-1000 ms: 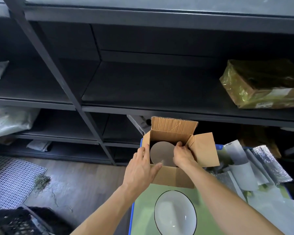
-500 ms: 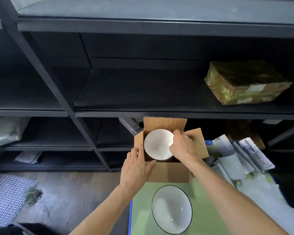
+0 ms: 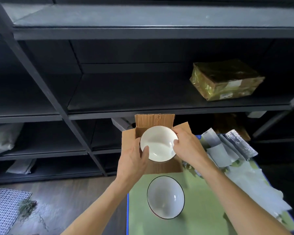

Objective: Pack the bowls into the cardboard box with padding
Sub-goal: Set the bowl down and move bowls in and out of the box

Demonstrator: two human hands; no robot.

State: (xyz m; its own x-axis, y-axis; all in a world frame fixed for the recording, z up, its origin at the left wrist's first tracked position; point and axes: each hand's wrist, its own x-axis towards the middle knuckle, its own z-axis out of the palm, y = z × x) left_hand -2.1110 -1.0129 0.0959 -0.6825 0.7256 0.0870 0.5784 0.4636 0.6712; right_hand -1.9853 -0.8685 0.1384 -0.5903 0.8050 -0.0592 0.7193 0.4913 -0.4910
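We grip the white dark-rimmed ceramic bowl (image 3: 159, 143) with left hand (image 3: 134, 160) and right hand (image 3: 187, 148); we should keep it level and centred over the open brown cardboard box (image 3: 154, 120).

Dim shelves (image 3: 143, 92), brighter foreground
The shelves are left in shadow while the held bowl (image 3: 158, 143) and green table (image 3: 202, 209) are softly lit — a faint sheen is caught on the bowl, and straight lines are bent toward the frame edges.
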